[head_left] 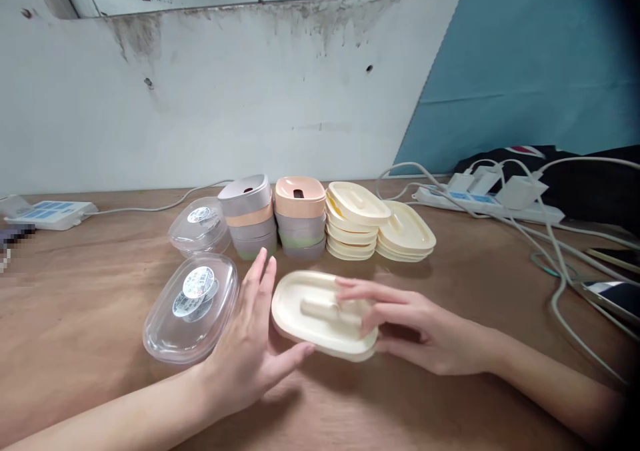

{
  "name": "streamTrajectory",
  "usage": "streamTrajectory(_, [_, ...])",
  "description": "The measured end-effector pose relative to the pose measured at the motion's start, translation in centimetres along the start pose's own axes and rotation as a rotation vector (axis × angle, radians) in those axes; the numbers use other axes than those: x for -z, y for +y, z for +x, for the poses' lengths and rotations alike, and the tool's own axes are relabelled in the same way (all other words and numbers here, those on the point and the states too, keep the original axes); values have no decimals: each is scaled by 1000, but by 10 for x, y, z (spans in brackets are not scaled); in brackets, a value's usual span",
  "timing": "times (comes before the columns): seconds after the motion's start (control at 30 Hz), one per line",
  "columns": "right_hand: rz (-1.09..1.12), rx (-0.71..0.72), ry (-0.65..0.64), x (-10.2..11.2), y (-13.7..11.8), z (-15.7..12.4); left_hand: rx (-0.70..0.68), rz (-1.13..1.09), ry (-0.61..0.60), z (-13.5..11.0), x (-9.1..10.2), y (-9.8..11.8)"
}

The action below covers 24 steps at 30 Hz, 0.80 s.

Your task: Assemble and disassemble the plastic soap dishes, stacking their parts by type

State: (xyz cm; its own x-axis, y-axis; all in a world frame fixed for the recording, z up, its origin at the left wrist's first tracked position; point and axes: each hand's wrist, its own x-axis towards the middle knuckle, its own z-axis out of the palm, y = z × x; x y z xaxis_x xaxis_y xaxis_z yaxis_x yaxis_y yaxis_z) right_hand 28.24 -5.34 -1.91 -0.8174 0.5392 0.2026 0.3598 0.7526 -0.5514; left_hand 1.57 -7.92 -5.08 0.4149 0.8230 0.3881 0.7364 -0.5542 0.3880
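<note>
A cream plastic lid (305, 301), a rounded oblong with a raised ridge in its middle, lies on the table in front of me. My right hand (417, 327) has its right end, fingers over the top and thumb at the near edge; the fingertips are slightly blurred. On the left side, my left hand (257, 337) is held with fingers stretched and thumb apart, its thumb tip close to the lid's near edge. Nothing is in that hand. Just left of it sits a clear plastic cover (173, 331) with round printed stickers.
Behind stand stacked grey and peach boxes (300, 204), stacked cream lids (350, 234) and more clear covers (193, 234). Power strips lie left (55, 214) and right (475, 201), with white cables (555, 291) trailing over the table's right. Phones (613, 297) rest at the right edge.
</note>
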Motion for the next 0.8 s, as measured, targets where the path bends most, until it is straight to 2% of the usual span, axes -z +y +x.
streamTrajectory(0.07, [51, -58, -107, -4, 2, 1, -42, 28, -117, 1, 1, 1])
streamTrajectory(0.13, [32, -136, -97, -7, 7, 0, -75, 77, -240, 3, 3, 2])
streamTrajectory(0.2, [-20, -208, -70, -10, 11, -2, -96, 126, -302, 5, 5, 3])
streamTrajectory(0.3, [-99, -281, -37, -15, 15, -2, -95, 138, -288, 4, 3, 2])
streamTrajectory(0.47, [-155, -288, -18, -17, 16, -1, 53, 128, -192, -2, -8, -6])
streamTrajectory(0.63, [-177, -253, -49, -15, 16, 0, 85, 98, -294, 0, -7, -6])
streamTrajectory(0.8, [-169, -268, -26, -15, 15, -1, 73, 91, -268, 0, -6, -6])
